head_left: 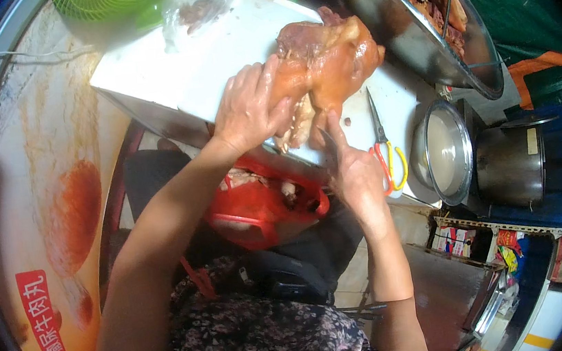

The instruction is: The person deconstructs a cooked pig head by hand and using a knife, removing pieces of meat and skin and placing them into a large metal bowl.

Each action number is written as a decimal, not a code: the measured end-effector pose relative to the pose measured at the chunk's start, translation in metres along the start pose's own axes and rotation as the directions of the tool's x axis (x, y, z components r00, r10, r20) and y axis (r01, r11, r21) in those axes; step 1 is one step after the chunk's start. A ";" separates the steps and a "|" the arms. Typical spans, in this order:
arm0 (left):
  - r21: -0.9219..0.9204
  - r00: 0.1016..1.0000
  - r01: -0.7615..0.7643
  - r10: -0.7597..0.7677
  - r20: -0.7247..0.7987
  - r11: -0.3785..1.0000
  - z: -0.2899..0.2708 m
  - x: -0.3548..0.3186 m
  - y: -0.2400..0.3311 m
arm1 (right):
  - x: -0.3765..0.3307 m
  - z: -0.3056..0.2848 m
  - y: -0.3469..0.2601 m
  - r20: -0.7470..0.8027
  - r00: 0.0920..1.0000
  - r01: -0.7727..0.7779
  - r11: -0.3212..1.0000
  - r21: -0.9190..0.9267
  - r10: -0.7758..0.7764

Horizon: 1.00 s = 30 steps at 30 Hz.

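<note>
A large piece of glossy orange-brown cooked meat (pixel 344 57) lies on a white board (pixel 151 72), with pale bone or cartilage showing on its near side. My left hand (pixel 249 106) presses on the meat's left part, fingers spread over it. At the near edge, my right hand (pixel 359 177) is closed, its index finger stretched along toward the meat. A dark, narrow blade (pixel 327 140), seemingly a small knife's, shows beside that finger; its handle is hidden in the palm. To the right of the meat lie scissors (pixel 377 123) with red and yellow handles.
Below the board sits a red plastic container (pixel 249 228) with pale scraps. A big metal basin (pixel 484 76) of meat pieces stands at the upper right. Farther right are a metal bowl (pixel 446 150) with whitish liquid and a pot (pixel 512 166). A green basket (pixel 109 1) and clear plastic bag (pixel 196 8) lie far left.
</note>
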<state>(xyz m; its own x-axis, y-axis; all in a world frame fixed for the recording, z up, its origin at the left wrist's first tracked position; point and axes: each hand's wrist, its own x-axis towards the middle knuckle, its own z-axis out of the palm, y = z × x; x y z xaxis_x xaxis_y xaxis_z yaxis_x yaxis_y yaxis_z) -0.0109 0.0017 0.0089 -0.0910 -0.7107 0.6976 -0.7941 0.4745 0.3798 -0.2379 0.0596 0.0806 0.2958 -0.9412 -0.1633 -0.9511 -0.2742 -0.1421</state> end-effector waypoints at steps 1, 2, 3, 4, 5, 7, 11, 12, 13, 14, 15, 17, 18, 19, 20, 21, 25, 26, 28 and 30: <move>0.000 1.000 0.002 -0.002 0.007 1.000 0.000 0.000 0.000 | -0.003 0.003 -0.001 -0.022 1.000 0.019 1.000 0.015 -0.018; 0.003 1.000 0.001 -0.001 0.003 1.000 0.001 -0.001 -0.001 | -0.007 0.006 -0.002 -0.045 0.998 0.037 0.999 0.031 -0.036; 0.007 1.000 -0.002 0.002 0.000 1.000 0.002 -0.001 -0.002 | -0.009 0.008 -0.003 -0.071 0.996 0.056 0.997 0.046 -0.053; 0.011 1.000 -0.006 0.006 -0.004 1.000 0.002 -0.002 -0.002 | -0.011 0.007 -0.006 -0.050 0.998 0.041 0.998 0.039 -0.039; 0.013 1.000 -0.004 0.004 -0.001 1.000 0.003 -0.002 -0.003 | -0.013 0.007 -0.008 -0.052 0.998 0.045 0.998 0.033 -0.043; 0.013 1.000 -0.003 0.003 0.005 1.000 0.004 -0.002 -0.002 | -0.017 0.007 -0.010 -0.058 0.997 0.048 0.999 0.019 -0.047; 0.014 0.999 0.008 -0.008 0.032 1.000 0.002 -0.001 -0.001 | -0.012 0.006 -0.009 -0.060 0.997 0.042 0.998 0.040 -0.040; 0.022 0.999 0.003 -0.003 0.032 1.000 0.002 -0.001 -0.001 | -0.009 0.006 -0.008 -0.071 0.996 0.050 0.998 0.041 -0.047; 0.029 0.999 -0.003 0.002 0.033 1.000 0.001 -0.001 -0.001 | -0.005 0.007 -0.006 -0.081 0.995 0.057 0.998 0.041 -0.053; 0.021 0.998 0.028 -0.030 0.062 0.999 0.001 -0.002 -0.001 | -0.002 0.008 -0.005 -0.092 0.994 0.064 0.997 0.042 -0.060; 0.013 0.994 0.061 -0.062 0.090 0.998 0.001 -0.003 0.000 | -0.001 0.009 -0.004 -0.105 0.993 0.064 0.997 0.039 -0.060; 0.002 0.989 0.091 -0.091 0.119 0.996 0.001 -0.003 0.001 | -0.001 0.011 -0.003 -0.132 0.990 0.064 0.997 0.032 -0.059; 0.001 0.989 0.089 -0.088 0.119 0.996 0.001 -0.003 0.001 | -0.002 0.011 -0.004 -0.125 0.991 0.059 0.998 0.031 -0.055; 0.000 0.989 0.087 -0.086 0.118 0.996 0.000 -0.004 0.001 | -0.004 0.009 -0.005 -0.118 0.992 0.054 0.998 0.029 -0.051; 0.004 0.990 0.081 -0.081 0.115 0.997 0.000 -0.003 0.001 | -0.005 0.008 -0.006 -0.111 0.993 0.050 0.998 0.027 -0.047; 0.005 0.991 0.076 -0.076 0.113 0.997 0.000 -0.003 0.001 | -0.007 0.007 -0.007 -0.096 0.994 0.054 0.998 0.032 -0.051; 0.006 0.989 0.084 -0.084 0.124 0.996 0.000 -0.003 0.001 | -0.014 0.008 -0.013 -0.066 0.996 0.055 0.998 0.009 -0.055; 0.006 0.989 0.082 -0.082 0.123 0.997 0.000 -0.003 0.001 | -0.016 0.008 -0.014 -0.066 0.996 0.052 0.999 -0.009 -0.053; 0.011 0.989 0.076 -0.077 0.123 0.997 0.000 -0.003 0.000 | -0.021 0.010 -0.013 -0.087 0.994 0.064 0.998 -0.004 -0.064; 0.002 0.991 0.074 -0.074 0.116 0.997 0.001 -0.003 0.000 | -0.024 0.011 -0.012 -0.093 0.993 0.072 0.997 0.006 -0.072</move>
<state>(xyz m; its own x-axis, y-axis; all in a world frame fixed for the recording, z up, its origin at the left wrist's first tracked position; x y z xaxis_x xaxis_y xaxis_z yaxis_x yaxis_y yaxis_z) -0.0112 0.0037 0.0066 -0.1011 -0.7992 0.5925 -0.7999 0.4194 0.4293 -0.2329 0.0878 0.0758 0.3535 -0.9335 -0.0609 -0.9266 -0.3405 -0.1597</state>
